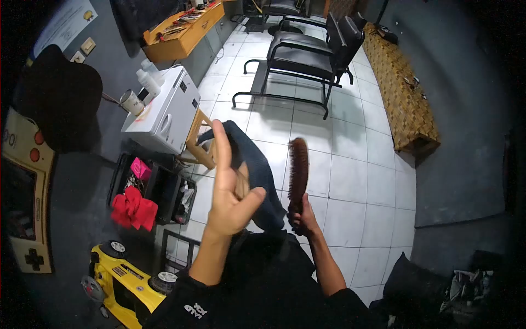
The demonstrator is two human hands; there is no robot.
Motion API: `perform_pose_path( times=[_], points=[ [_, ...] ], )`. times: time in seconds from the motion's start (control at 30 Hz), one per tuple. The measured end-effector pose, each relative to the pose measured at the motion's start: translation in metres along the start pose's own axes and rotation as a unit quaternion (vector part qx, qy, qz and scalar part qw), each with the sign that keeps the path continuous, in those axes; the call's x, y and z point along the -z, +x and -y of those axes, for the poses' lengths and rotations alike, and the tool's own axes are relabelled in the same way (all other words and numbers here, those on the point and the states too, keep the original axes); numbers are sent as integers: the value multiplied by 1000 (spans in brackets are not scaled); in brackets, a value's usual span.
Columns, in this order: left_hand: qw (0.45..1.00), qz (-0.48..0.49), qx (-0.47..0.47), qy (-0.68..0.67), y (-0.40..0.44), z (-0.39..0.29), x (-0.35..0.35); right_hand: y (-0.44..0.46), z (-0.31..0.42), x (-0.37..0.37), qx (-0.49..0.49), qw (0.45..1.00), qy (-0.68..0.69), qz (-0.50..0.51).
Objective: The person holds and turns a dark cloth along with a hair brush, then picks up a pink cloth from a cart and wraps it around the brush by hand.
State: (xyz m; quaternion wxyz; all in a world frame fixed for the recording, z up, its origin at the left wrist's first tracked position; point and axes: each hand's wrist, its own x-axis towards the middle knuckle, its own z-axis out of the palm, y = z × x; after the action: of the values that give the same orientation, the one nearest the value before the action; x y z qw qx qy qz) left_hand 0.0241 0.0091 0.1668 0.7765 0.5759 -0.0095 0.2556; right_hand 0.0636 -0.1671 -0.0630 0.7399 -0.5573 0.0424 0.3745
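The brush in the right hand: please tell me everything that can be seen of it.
The brush is long and slightly curved, with dark reddish-brown bristles facing left and a lighter brown back, perhaps wooden. It is held nearly upright above the white tiled floor. The right hand grips its lower end, hiding most of it there.

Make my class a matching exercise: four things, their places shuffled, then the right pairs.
1. Long brown bristled brush
2. Crumpled red cloth
3. Yellow plastic toy car
4. Two white plastic bottles

A. On the boxy white appliance
B. At the picture's bottom edge
C. In the right hand
D. On a black storage unit

Pairs: 1-C; 2-D; 3-B; 4-A
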Motion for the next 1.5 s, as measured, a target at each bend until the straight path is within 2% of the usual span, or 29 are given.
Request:
perform_pose_path(
  times=[0.07,0.13,0.2,0.27,0.33,0.37,0.43,0.5,0.6,0.7,0.73,0.77,0.83,0.87,0.9,0.97,1.0,1.03,1.07,1.13,1.23,1.33,1.37,1.47,1.5],
  points=[
    [998,46,16,29,-2,7,1,-19,8,-15,75,989,62,112],
    [997,72,13,13,-3,9,-7,-36,27,-49,69,982,48,167],
    [996,77,18,-45,-2,4,-18,-21,22,-61,42,977,-97,187],
    [996,79,-1,-44,5,-2,-14,26,-51,-36,87,947,-240,194],
    [995,66,-49,-53,11,-8,-10,66,-127,12,135,879,-405,212],
    [993,58,-78,-61,13,-11,-8,82,-169,49,68,852,-475,208],
    [993,69,-64,-73,12,-17,-2,112,-248,119,-65,751,-617,224],
    [992,77,-72,-71,12,-16,12,144,-366,220,-192,698,-662,192],
    [992,42,-58,-107,6,-16,21,29,-193,135,-163,702,-690,71],
    [991,39,-43,-119,5,-19,18,34,-185,134,-169,776,-607,-25],
    [992,41,-39,-115,4,-18,18,35,-178,127,-152,826,-531,-110],
    [994,43,-22,-93,3,-18,16,25,-123,92,-159,871,-449,-117],
    [998,48,12,-37,1,-8,12,12,-54,34,10,950,-284,-125],
    [998,49,27,-3,0,-3,13,17,-34,25,15,968,-230,-95],
    [992,93,77,46,-2,-6,15,11,-7,8,31,991,-122,-42],
    [954,198,162,155,-6,-14,20,-9,43,-30,126,988,-61,57],
    [946,234,167,151,-7,-11,21,-14,59,-43,187,975,-43,111],
    [953,247,90,151,-9,0,21,-13,69,-58,199,974,-47,99],
    [950,260,116,124,-13,-1,25,-13,77,-75,212,972,-49,88],
    [941,268,66,196,-15,-1,38,-22,93,-103,232,968,-37,92],
    [982,39,141,119,-28,-4,48,-29,104,-125,284,954,-36,90],
    [947,-31,123,296,-37,9,71,-24,111,-125,261,957,-52,117],
    [943,25,155,292,-38,8,78,-19,112,-130,283,949,-55,130],
    [965,59,131,220,-39,8,87,-24,129,-150,272,952,-127,67],
    [974,37,117,188,-37,2,82,-22,129,-158,327,922,-207,0]
  ],
)
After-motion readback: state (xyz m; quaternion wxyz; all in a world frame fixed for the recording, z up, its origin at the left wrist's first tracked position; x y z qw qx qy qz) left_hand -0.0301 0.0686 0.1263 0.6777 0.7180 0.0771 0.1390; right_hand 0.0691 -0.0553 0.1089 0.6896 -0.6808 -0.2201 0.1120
